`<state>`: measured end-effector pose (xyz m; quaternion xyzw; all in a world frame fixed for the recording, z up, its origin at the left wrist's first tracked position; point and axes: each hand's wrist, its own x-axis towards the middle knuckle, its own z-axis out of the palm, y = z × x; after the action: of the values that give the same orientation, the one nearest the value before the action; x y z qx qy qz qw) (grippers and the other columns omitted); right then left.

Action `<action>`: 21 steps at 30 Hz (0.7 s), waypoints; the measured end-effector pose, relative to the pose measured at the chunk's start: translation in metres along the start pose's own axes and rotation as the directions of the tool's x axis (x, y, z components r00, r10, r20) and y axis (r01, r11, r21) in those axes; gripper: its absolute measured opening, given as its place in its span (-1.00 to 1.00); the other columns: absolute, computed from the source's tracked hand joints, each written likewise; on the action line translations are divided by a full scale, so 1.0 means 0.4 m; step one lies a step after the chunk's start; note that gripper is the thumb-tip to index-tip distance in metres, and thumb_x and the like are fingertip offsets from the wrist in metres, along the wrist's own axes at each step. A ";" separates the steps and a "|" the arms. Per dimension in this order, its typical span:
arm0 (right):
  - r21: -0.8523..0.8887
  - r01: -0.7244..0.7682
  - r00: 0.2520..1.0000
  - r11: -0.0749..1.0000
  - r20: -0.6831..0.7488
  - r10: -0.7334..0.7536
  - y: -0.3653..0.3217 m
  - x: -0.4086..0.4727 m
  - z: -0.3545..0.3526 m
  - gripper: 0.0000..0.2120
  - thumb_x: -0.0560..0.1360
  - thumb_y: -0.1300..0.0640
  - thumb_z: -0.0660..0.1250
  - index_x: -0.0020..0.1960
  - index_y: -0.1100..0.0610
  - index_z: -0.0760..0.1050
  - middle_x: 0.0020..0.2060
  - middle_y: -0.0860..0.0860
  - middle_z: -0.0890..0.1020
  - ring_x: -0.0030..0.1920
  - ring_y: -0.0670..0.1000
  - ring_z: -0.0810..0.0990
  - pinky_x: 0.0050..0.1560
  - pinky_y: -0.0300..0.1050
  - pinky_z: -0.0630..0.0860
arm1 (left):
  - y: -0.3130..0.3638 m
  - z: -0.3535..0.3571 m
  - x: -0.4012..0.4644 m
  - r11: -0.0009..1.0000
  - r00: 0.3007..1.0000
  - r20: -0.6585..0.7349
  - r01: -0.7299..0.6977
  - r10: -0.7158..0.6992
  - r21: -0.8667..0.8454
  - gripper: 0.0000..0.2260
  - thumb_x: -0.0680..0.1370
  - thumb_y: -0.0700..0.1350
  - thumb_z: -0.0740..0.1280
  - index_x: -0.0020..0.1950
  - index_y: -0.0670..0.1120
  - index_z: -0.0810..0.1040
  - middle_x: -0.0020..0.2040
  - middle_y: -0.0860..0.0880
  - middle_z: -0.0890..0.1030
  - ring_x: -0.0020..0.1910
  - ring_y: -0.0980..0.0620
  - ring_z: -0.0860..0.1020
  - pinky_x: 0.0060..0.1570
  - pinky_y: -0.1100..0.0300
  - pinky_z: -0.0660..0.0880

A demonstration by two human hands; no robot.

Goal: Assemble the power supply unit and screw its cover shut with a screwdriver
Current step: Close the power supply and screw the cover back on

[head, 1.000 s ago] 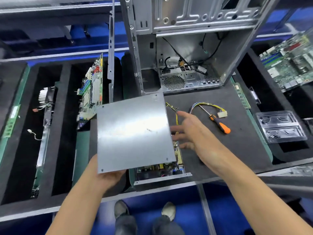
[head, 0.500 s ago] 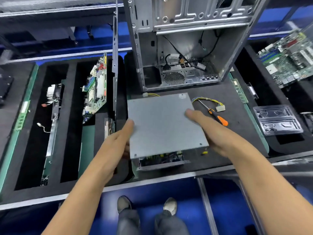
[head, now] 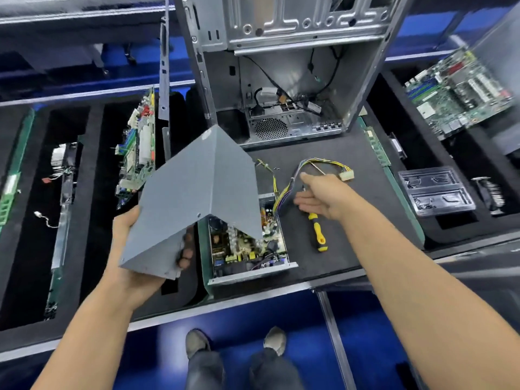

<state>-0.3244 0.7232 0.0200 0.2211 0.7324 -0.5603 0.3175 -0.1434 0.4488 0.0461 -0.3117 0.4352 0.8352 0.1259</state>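
While half second ago cover [head: 197, 192] lay over power supply unit [head: 247, 243], now left hand [head: 135, 249] grips it lifted, tilted, at unit's left; right hand [head: 320, 198], fingers spread, touches cable bundle [head: 284, 195] right of unit. Closing postponed, wires probably obstruct.

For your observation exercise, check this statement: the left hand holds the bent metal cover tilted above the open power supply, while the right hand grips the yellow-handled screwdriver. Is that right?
Not quite. In the head view the right hand is at the bundle of wires, not gripping the yellow-handled screwdriver, which lies on the mat below it. The rest stands: the left hand holds the bent metal cover tilted above the open power supply.
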 end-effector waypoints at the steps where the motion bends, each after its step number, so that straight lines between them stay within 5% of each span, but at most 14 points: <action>1: 0.021 -0.012 1.000 1.000 0.016 0.012 0.001 0.008 0.011 -0.54 0.62 -0.02 0.29 0.38 0.25 0.35 -0.01 0.18 0.64 -0.10 0.08 0.68 -0.13 -0.08 0.61 | -0.005 -0.009 0.002 1.000 1.000 0.002 0.002 -0.002 -0.010 -0.54 0.42 0.19 0.23 0.08 -0.14 0.59 -0.16 -0.17 0.54 -0.39 -0.11 0.47 -0.46 0.11 0.45; 5: 0.131 -0.005 0.999 0.991 0.038 0.000 0.000 0.031 0.048 -0.79 0.65 0.17 0.23 0.26 0.19 0.43 0.13 0.16 0.66 -0.17 -0.02 0.63 -0.12 -0.14 0.57 | -0.026 -0.035 0.011 1.000 1.000 0.004 -0.004 0.004 -0.028 -0.57 0.47 0.19 0.15 0.07 -0.09 0.58 -0.17 -0.20 0.54 -0.39 -0.14 0.47 -0.46 0.09 0.45; 8: 0.161 0.074 0.993 0.984 0.077 -0.087 -0.004 0.038 0.061 -0.76 0.60 0.34 0.25 0.23 0.16 0.47 0.17 0.21 0.65 -0.20 -0.06 0.61 -0.16 -0.20 0.53 | -0.038 -0.040 0.020 0.999 1.000 -0.001 -0.013 0.013 -0.030 -0.58 0.51 0.21 0.11 0.04 -0.04 0.60 -0.19 -0.18 0.55 -0.39 -0.15 0.48 -0.43 0.09 0.45; 13: -0.042 0.254 0.952 0.966 0.187 -0.242 -0.022 0.051 0.068 -0.71 0.53 0.33 0.33 0.20 0.08 0.54 0.02 0.14 0.70 -0.11 0.00 0.61 -0.10 -0.16 0.54 | -0.060 -0.043 0.034 0.999 0.999 -0.018 -0.029 0.028 -0.021 -0.58 0.53 0.22 0.13 0.07 0.03 0.67 -0.10 -0.13 0.65 -0.30 -0.21 0.57 -0.33 -0.01 0.53; 16: -0.180 0.313 0.940 0.932 0.196 -0.278 -0.041 0.068 0.073 -0.68 0.52 0.33 0.36 0.25 0.12 0.56 -0.19 0.02 0.67 -0.24 -0.07 0.60 -0.14 -0.21 0.56 | -0.071 -0.043 0.041 1.000 0.996 -0.089 -0.023 0.024 0.016 -0.58 0.54 0.24 0.12 -0.05 0.10 0.73 -0.11 -0.04 0.69 -0.28 -0.09 0.65 -0.28 0.01 0.53; 18: -0.229 0.348 0.932 0.909 0.187 -0.310 -0.051 0.076 0.078 -0.67 0.47 0.34 0.41 0.22 0.17 0.60 -0.21 0.02 0.66 -0.26 -0.08 0.60 -0.22 -0.24 0.56 | -0.077 -0.041 0.043 0.998 0.991 -0.134 -0.001 0.009 0.056 -0.55 0.55 0.27 0.11 -0.14 0.13 0.74 -0.16 -0.01 0.70 -0.30 -0.03 0.65 -0.31 0.08 0.48; 21: -0.333 0.424 0.905 0.842 0.183 -0.384 -0.057 0.088 0.082 -0.70 0.45 0.30 0.47 0.16 0.13 0.66 -0.17 -0.01 0.68 -0.15 -0.04 0.65 -0.04 -0.14 0.64 | -0.086 -0.045 0.046 0.996 0.987 -0.157 -0.014 0.028 0.085 -0.58 0.58 0.25 0.10 -0.04 0.11 0.71 -0.13 -0.02 0.71 -0.27 -0.04 0.67 -0.34 0.10 0.51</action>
<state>-0.3573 0.6844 0.0048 -0.0321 0.8350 -0.4799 0.2671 -0.1337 0.4536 0.0046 -0.3669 0.4817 0.7902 0.0951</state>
